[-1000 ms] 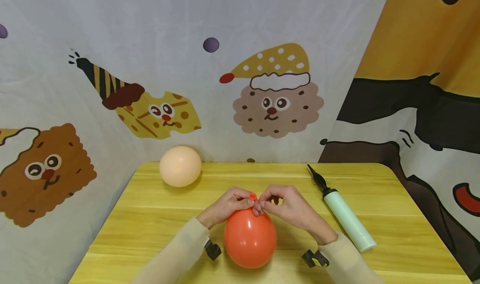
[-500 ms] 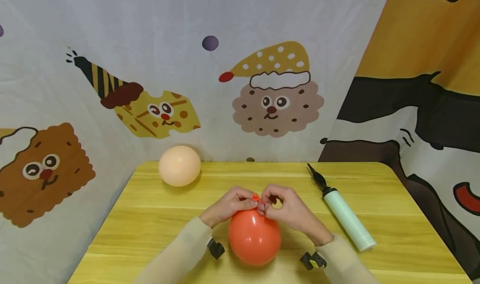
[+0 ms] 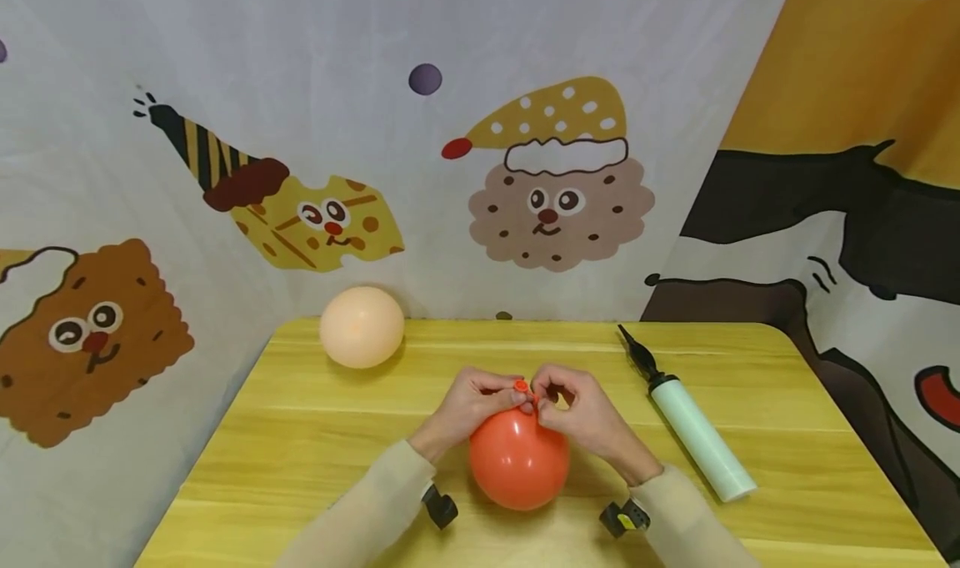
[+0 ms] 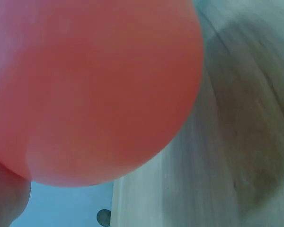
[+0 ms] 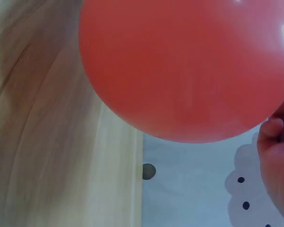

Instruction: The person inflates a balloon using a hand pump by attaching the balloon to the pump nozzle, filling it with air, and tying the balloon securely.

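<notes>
A round, inflated red balloon (image 3: 519,461) hangs between both hands, its neck upward. My left hand (image 3: 474,401) pinches the neck, and the rolled rim sticks up above the thumb. At the right side of the neck, my right hand (image 3: 579,408) pinches a thin red strand of it between thumb and finger. In the left wrist view the balloon (image 4: 94,85) covers most of the picture, with a bit of the left hand (image 4: 7,194) at the lower left. The right wrist view shows the balloon (image 5: 184,71) and the right hand (image 5: 279,161) at its edge.
A peach balloon (image 3: 362,328) rests at the table's back left. To the right lies a pale green hand pump (image 3: 701,439) with a black nozzle, pointing to the back. Behind the wooden table (image 3: 300,434) hangs a cartoon-printed cloth (image 3: 337,67).
Both hands and the red balloon have shifted slightly right and up in the head view. The right fingers have drawn a strand of the neck to the right.
</notes>
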A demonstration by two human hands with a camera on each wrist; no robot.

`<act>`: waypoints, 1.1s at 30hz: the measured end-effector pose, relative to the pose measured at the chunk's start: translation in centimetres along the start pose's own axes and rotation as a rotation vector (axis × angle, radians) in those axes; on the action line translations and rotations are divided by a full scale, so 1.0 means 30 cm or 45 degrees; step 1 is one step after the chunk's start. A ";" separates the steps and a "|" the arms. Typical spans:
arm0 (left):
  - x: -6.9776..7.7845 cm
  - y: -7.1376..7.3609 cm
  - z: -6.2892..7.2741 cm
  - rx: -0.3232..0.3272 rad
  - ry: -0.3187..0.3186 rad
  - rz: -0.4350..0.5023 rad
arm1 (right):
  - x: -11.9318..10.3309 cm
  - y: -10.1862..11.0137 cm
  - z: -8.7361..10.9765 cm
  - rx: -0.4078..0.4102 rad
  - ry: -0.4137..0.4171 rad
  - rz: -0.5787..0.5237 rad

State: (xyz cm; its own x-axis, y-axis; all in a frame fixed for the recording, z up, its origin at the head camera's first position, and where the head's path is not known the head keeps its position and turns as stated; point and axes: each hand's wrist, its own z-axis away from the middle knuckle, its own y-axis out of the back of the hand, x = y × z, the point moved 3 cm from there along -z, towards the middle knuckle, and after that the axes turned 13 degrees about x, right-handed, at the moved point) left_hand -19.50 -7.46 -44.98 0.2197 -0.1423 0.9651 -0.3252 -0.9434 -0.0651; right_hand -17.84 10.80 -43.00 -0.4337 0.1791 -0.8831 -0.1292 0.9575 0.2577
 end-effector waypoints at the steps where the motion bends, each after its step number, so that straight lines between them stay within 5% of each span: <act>1: 0.000 -0.002 0.001 0.020 -0.014 -0.007 | -0.003 0.000 0.000 0.034 0.002 0.044; 9: 0.010 -0.001 0.004 0.209 -0.096 -0.063 | -0.026 0.001 0.000 0.264 -0.030 0.333; 22: 0.022 -0.011 0.003 0.197 -0.045 -0.116 | -0.008 0.067 -0.027 -0.064 -0.334 0.102; 27: 0.022 -0.016 -0.007 0.181 0.021 -0.102 | -0.012 0.079 -0.047 -0.114 -0.204 0.160; 33: 0.016 -0.018 -0.017 0.245 0.052 -0.076 | -0.034 0.067 -0.050 0.006 0.016 0.309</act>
State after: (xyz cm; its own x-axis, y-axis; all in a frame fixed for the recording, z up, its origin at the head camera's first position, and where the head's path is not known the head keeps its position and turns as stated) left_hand -19.68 -6.86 -44.34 0.1943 -0.0760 0.9780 -0.1303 -0.9902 -0.0510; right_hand -19.01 12.21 -40.98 -0.4622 0.4014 -0.7907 -0.0158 0.8878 0.4599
